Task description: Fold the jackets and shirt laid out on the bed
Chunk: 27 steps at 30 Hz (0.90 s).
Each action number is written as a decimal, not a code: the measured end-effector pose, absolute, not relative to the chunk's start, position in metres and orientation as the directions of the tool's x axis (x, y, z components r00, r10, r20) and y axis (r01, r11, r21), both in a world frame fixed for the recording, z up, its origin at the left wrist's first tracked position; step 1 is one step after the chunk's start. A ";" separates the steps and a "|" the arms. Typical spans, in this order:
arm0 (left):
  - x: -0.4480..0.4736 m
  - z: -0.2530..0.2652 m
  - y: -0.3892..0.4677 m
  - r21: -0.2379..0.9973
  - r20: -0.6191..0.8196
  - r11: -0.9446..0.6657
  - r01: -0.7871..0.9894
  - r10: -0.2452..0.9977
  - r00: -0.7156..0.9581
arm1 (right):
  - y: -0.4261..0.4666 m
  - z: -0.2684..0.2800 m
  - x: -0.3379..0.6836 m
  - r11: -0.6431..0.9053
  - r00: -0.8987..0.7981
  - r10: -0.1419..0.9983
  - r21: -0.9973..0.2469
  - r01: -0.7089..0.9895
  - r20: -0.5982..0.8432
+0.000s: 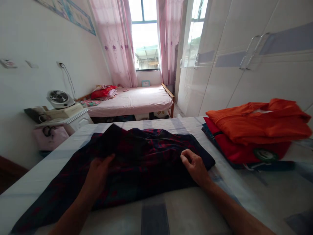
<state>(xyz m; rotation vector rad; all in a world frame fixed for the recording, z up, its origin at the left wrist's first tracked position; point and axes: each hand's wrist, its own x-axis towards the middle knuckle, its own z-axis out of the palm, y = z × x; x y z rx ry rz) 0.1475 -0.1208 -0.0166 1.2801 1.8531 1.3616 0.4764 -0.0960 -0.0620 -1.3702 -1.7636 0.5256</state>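
A dark navy garment with a red and green pattern [146, 163], probably a shirt, lies spread and partly folded on the bed in front of me. One long part of it stretches to the lower left, and a dark flap stands up at its far left edge. On its left half, my left hand [99, 171] is closed, with thumb and fingers pinching the cloth. Near its right end, my right hand [194, 163] has its fingers curled against the thumb at the fabric; the fingertips are partly hidden.
A folded stack with an orange jacket [259, 120] over a red garment [249, 147] lies to the right on the pale sheet [195, 212]. Beyond stand a small pink bed [139, 98], a fan [60, 99] on a cabinet at left, and a white wardrobe [220, 75] at right.
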 end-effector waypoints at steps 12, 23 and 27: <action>0.053 -0.057 -0.175 0.661 0.167 0.278 0.697 0.851 -0.498 | -0.090 -0.075 0.474 0.453 -0.227 0.850 -0.441 0.775 0.475; 0.048 -0.035 -0.151 0.528 0.073 0.269 0.805 0.931 -0.358 | -0.084 -0.081 0.480 0.459 -0.245 0.868 -0.508 0.729 0.431; 0.050 -0.034 -0.152 0.526 0.099 0.290 0.799 0.913 -0.396 | -0.084 -0.080 0.479 0.465 -0.249 0.869 -0.538 0.703 0.427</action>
